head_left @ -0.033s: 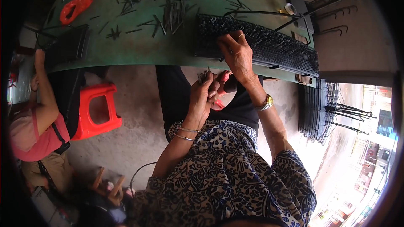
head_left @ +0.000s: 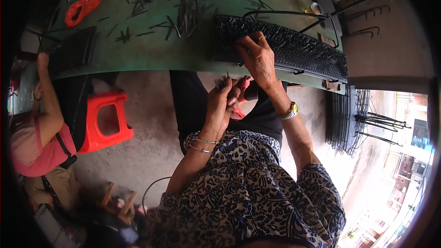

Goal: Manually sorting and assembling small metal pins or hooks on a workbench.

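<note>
Over my lap, my left hand [head_left: 222, 97] is closed around a few thin dark strips [head_left: 223, 82], whose ends stick out above the fingers. My right hand [head_left: 258, 57] is in a pinch at the near left part of a long black rack [head_left: 303, 53]. Its fingertips touch the rack's face, and whatever they pinch is hidden. Short dark bristle-like pieces crowd the rack's far side, while rows of small holes show along its near side. Several loose dark strips [head_left: 189, 14] lie scattered on the green table [head_left: 138, 55], left of the rack.
A red plastic bag [head_left: 85, 5] lies at the table's far left. Beside it, a co-worker's arm [head_left: 50, 96] reaches to another black rack [head_left: 73, 53]. A red stool [head_left: 108, 119] stands left of my legs. Black wire racks [head_left: 351, 121] stand at the right, and a small cup [head_left: 316, 8] sits at the far right.
My right hand has shifted very slightly up and to the left along the rack. My left hand stays in place with the strips.
</note>
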### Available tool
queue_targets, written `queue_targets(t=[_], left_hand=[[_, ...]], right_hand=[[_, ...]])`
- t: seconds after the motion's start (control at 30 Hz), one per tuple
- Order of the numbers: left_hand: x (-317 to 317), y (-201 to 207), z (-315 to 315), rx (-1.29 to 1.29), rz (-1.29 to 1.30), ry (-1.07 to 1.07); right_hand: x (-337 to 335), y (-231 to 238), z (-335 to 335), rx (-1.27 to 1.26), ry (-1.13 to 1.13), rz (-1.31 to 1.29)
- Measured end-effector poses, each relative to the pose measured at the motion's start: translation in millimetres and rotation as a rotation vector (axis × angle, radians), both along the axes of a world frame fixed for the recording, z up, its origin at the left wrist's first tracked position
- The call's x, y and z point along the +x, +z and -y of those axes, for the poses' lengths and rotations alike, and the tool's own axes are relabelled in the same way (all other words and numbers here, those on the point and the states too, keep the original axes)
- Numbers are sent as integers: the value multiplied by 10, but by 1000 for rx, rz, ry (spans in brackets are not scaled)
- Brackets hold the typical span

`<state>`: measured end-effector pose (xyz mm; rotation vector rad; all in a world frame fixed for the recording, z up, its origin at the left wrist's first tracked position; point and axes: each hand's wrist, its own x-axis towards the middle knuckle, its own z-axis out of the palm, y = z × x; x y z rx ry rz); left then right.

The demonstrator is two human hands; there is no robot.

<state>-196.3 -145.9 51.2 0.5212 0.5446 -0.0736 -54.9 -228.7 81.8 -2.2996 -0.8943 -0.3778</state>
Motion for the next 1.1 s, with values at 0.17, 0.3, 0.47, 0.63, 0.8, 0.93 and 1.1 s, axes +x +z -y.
queue_targets(t=[0.17, 0.3, 0.47, 0.63, 0.8, 0.93, 1.1], left_hand=[[12, 76, 48, 29, -3, 75], [1, 94, 46, 44, 16, 68], [6, 126, 43, 58, 35, 51], [-7, 186, 82, 148, 11, 29], [-18, 60, 68, 91, 2, 76], [2, 96, 71, 50, 15, 9], [0, 22, 113, 42, 19, 14]], right_hand=[[-19, -35, 30, -13, 18, 35], [0, -110, 53, -13, -57, 140], [-119, 63, 81, -17, -88, 72], [-313, 291, 338, 4, 239, -656], [-284, 271, 340, 172, -15, -518], [-109, 174, 221, 266, -121, -205], [-19, -49, 119, 220, -97, -39]])
